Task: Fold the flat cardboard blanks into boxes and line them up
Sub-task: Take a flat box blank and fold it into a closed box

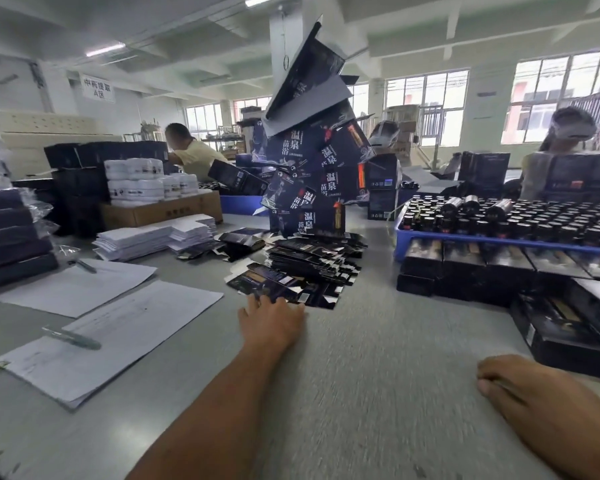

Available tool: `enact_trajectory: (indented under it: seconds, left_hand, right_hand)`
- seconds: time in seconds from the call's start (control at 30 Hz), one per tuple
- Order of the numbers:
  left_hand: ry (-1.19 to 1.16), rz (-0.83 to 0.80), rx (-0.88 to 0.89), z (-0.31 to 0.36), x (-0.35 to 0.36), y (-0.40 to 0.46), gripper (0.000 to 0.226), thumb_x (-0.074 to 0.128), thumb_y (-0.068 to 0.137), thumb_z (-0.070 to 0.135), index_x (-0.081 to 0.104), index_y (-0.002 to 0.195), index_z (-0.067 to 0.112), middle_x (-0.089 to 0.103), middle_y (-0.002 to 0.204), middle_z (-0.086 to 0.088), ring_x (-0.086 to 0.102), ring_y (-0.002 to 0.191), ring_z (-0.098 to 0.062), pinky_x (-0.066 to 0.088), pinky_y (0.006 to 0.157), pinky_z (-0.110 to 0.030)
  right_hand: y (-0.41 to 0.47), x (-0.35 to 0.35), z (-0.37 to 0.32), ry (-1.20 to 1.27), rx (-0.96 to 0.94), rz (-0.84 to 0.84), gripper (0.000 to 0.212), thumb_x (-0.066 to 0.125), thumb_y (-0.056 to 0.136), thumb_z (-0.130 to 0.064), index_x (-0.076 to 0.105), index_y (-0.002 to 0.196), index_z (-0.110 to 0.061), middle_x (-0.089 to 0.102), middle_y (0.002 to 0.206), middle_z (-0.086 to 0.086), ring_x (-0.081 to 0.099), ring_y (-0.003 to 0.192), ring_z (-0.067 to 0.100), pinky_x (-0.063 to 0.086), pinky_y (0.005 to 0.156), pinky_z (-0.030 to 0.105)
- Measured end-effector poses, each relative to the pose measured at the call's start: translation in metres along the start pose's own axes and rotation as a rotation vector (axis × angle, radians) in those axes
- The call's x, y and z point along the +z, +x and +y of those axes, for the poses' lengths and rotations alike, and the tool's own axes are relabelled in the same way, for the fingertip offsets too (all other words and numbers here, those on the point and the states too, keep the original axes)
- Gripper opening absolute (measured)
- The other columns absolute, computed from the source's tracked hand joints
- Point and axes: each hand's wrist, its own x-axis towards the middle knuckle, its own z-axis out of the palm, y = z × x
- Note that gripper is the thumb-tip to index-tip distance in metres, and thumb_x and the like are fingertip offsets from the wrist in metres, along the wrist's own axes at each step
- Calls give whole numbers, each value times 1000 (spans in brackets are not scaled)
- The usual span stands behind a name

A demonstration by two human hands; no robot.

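Observation:
A loose pile of flat dark cardboard blanks [312,259] lies in the middle of the grey table [378,358]. The nearest blank [274,284] sticks out toward me. My left hand [271,322] reaches forward and its fingertips touch the near edge of that blank; a grip cannot be made out. My right hand [530,393] rests on the table at the lower right, fingers loosely curled, holding nothing. Folded dark boxes [492,268] stand in rows at the right, with more [568,334] nearer me.
A tall leaning stack of printed cartons [312,161] rises behind the pile. A blue tray of bottles [520,220] sits at right. Paper sheets with pens [94,341], white blanks [153,233] and dark stacks [11,233] fill the left. Two other people work across the table.

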Motion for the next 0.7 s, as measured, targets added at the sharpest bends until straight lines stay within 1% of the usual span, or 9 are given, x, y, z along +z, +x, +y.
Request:
enact_trajectory:
  seconds: [0.1, 0.23, 0.27, 0.33, 0.4, 0.47, 0.53, 0.63, 0.7]
  left_hand:
    - [182, 49, 120, 15, 0, -22, 55, 28, 103, 51, 56, 136, 18, 46, 146, -15, 36, 138, -35, 26, 113, -53]
    - [329, 98, 397, 59, -2, -73, 37, 37, 102, 26, 58, 130, 14, 52, 132, -16, 49, 121, -36, 40, 98, -49]
    - [327, 99, 478, 72, -3, -86, 35, 39, 101, 24, 57, 130, 14, 53, 130, -15, 50, 119, -35, 42, 94, -47]
    - [266, 92, 644, 94, -4, -110, 35, 42, 102, 30, 56, 130, 17, 54, 128, -13, 52, 116, -32, 46, 89, -45]
    - [150, 48, 802, 107, -5, -125, 38, 44, 101, 41, 54, 133, 24, 54, 130, -8, 52, 117, -29, 47, 89, -43]
    - [-17, -56, 873, 113, -5, -130, 48, 51, 97, 49, 47, 142, 32, 46, 141, -2, 44, 128, -24, 44, 101, -42]
    - [-81, -104, 875, 112, -4, -123, 70, 58, 91, 60, 32, 152, 36, 28, 158, 1, 28, 143, -22, 31, 115, -42]
    - [34, -166, 755, 101, -3, -99, 106, 58, 75, 83, 8, 158, 38, 1, 168, 1, 2, 154, -24, 9, 124, -45]
    - [86, -255, 661, 91, -1, -85, 126, 45, 59, 99, -1, 158, 37, -5, 169, -3, -6, 154, -24, 2, 124, -46]
  right_hand:
    - [0, -3, -5, -36, -18, 3, 24, 66, 88, -42, 50, 79, -58, 54, 94, -41, 59, 85, -3, 51, 77, 30]
    - [-2, -9, -10, -79, -19, -53, 7, 60, 93, -42, 59, 87, -46, 63, 101, -28, 60, 88, 0, 51, 79, 28]
    - [-1, -10, -10, -92, -13, -55, 5, 59, 94, -41, 62, 90, -42, 65, 103, -26, 61, 90, 3, 51, 80, 28]
    - [-1, -10, -10, -105, 7, -52, 10, 58, 95, -37, 67, 98, -37, 66, 107, -23, 62, 97, 5, 49, 82, 27]
    - [-1, -8, -8, -80, 31, -47, 15, 57, 97, -32, 69, 106, -35, 67, 111, -21, 62, 101, 7, 48, 84, 26]
    - [0, -7, -4, -42, 50, -38, 20, 56, 98, -28, 69, 113, -33, 69, 115, -17, 63, 103, 9, 48, 87, 27]
    - [1, -6, -1, -4, 52, -34, 24, 55, 98, -23, 69, 116, -31, 70, 117, -15, 64, 105, 10, 49, 89, 28]
    - [2, -6, 0, 42, 59, -18, 27, 53, 99, -18, 69, 117, -30, 71, 118, -13, 64, 107, 12, 50, 93, 33]
    - [2, -5, 0, 57, 58, -10, 28, 52, 99, -17, 70, 116, -29, 71, 118, -12, 64, 107, 12, 51, 94, 34]
